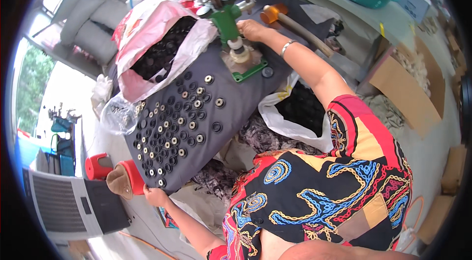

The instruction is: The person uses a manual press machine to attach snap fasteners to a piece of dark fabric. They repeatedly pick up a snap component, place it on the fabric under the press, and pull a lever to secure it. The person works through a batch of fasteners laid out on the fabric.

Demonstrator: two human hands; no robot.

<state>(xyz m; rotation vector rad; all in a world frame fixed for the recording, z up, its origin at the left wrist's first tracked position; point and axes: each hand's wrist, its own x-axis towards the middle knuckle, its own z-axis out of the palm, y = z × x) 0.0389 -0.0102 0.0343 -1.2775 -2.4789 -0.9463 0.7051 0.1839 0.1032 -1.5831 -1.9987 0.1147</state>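
Head view: right hand point(251, 30) and left hand point(156, 196) stand well apart, the right curled beside the green bench press point(227, 24), the left at a corner of the grey table point(236, 100); I cannot tell whether either grips anything. Black discs point(201, 138), some with pale centres, lie loose across the table. I judge the step in hand to be work at the press; the next move calls for keeping the right hand clear underneath it.

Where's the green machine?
In the head view, the green machine stands at the top middle, on the dark table, between the pink bag and the right hand.
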